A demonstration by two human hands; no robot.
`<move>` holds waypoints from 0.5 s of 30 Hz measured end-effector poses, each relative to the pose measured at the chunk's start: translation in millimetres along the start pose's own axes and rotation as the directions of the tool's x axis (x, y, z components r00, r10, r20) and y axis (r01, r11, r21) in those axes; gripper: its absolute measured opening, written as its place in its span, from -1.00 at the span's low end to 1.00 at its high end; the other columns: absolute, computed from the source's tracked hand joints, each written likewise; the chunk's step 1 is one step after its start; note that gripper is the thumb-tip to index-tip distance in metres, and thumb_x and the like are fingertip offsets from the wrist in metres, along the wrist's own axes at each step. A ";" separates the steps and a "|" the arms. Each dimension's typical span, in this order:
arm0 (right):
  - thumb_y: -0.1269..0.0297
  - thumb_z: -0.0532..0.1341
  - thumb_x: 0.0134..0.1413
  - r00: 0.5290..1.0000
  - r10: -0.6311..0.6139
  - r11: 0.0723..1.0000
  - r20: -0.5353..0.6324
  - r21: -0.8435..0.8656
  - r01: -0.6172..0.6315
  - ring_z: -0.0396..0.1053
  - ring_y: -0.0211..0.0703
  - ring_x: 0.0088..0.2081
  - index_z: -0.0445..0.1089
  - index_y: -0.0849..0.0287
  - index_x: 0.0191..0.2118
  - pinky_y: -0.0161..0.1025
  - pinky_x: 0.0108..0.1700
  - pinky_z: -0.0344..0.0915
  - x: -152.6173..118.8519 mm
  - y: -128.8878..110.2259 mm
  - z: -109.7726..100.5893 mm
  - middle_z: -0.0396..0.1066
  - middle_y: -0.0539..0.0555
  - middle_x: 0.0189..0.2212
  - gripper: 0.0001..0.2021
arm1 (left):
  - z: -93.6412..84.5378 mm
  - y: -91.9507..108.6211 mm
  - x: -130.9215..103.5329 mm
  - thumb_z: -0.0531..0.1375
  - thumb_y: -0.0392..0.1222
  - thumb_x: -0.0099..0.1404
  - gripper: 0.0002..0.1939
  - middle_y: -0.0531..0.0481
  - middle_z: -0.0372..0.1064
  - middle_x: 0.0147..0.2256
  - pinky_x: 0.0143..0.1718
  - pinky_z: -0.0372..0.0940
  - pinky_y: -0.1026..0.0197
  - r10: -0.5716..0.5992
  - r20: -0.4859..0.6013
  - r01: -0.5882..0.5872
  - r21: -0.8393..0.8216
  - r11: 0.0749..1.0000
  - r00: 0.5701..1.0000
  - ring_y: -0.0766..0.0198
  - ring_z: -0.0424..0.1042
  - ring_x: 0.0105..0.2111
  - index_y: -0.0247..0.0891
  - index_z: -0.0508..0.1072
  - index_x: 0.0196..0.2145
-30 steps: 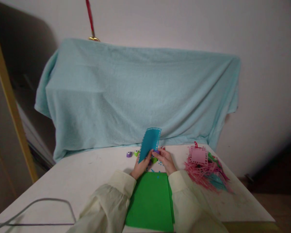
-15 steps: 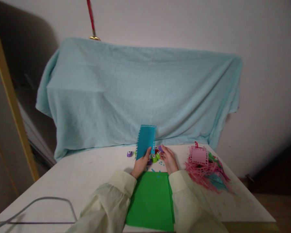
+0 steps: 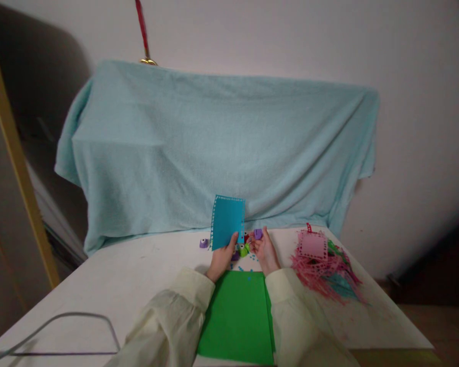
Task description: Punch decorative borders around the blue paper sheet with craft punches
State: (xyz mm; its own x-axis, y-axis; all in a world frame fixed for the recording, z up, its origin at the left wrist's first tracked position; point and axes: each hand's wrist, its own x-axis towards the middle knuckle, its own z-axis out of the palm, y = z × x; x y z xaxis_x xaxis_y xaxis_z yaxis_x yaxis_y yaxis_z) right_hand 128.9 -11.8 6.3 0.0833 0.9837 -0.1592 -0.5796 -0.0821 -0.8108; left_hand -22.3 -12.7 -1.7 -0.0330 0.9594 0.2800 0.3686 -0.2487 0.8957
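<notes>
My left hand [image 3: 222, 259] is closed on the lower edge of a blue card [image 3: 228, 222], thumb on its face. Punched holes run along the card's top and side edges. In my right hand [image 3: 266, 252] is a small purple craft punch [image 3: 257, 234], held between thumb and fingers just right of the card. Below the card lie a green punch [image 3: 244, 250] with an eye on it, another purple punch [image 3: 235, 255] partly hidden by my left hand, and a bit of a red one [image 3: 246, 237]. Small blue paper bits [image 3: 241, 268] are scattered on the table.
Green paper sheets [image 3: 235, 316] lie between my forearms. A purple punch [image 3: 203, 243] sits left of the card. To the right, a pink punched card [image 3: 313, 245] rests on pink shredded paper [image 3: 315, 278]. A light blue towel [image 3: 222, 148] hangs behind the white table [image 3: 145, 270].
The blue card has turned to face me more squarely and shifted slightly left. My right hand has rotated, bringing the purple punch more into view.
</notes>
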 end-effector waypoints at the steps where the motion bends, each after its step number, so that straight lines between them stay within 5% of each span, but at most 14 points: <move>1: -0.28 0.09 -0.04 1.000 0.000 1.000 0.009 0.008 0.000 0.26 -0.23 -0.63 0.38 0.18 -0.47 -0.31 -0.61 0.12 -0.4 0.0 0.2 0.42 0.11 -0.60 -0.46 | 0.5 -0.9 0.3 0.05 0.03 0.28 -0.60 -0.07 0.40 -0.02 0.17 0.02 0.18 0.005 -0.002 -0.005 -0.006 1.000 1.000 0.19 0.26 0.09 -0.22 0.40 -0.03; 15: -0.23 0.10 0.01 1.000 -0.013 1.000 0.014 0.009 0.013 0.24 -0.28 -0.66 0.38 0.21 -0.48 -0.31 -0.59 0.15 2.5 5.6 -0.1 0.43 0.10 -0.58 -0.48 | -1.2 3.1 -2.6 0.01 0.13 0.28 -0.58 -0.11 0.48 -0.27 -0.02 0.19 0.15 -0.007 0.002 0.007 -0.059 0.998 1.000 0.15 0.43 -0.21 -0.26 0.45 -0.25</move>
State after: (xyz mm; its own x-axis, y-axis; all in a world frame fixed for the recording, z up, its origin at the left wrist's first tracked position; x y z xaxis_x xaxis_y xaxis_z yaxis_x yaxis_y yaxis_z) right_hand 125.9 -9.8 1.3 0.0794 0.9869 -0.1405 -0.5860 -0.0678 -0.8075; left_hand -22.2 -16.1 0.7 -0.0340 0.9613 0.2735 0.3125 -0.2498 0.9165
